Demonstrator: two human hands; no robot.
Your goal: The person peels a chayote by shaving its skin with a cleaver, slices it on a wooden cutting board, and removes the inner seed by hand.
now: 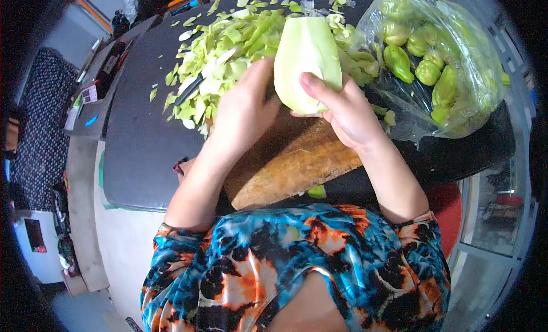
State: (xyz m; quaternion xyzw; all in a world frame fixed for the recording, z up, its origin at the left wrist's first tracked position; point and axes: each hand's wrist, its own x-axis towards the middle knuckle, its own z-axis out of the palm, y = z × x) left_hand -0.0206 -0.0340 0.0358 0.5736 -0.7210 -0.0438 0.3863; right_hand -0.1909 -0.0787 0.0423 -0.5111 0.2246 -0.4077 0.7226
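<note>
A large, pale green peeled chayote (308,52) stands upright in my right hand (348,106), its top looking flat. The right thumb presses on its near face, and the fingers wrap underneath. My left hand (246,103) is just left of the chayote, over the edge of the peel pile; its fingers are mostly hidden and a little blurred. Below both hands lies a worn wooden cutting board (297,155). A dark handle (189,91), perhaps of a knife, rests in the peelings (234,43) left of my left hand.
A clear plastic bag (479,103) of several unpeeled chayotes (428,72) sits at the right of the dark table (137,132). A small green piece (317,191) lies by the board's near edge. A red stool (448,209) stands below right.
</note>
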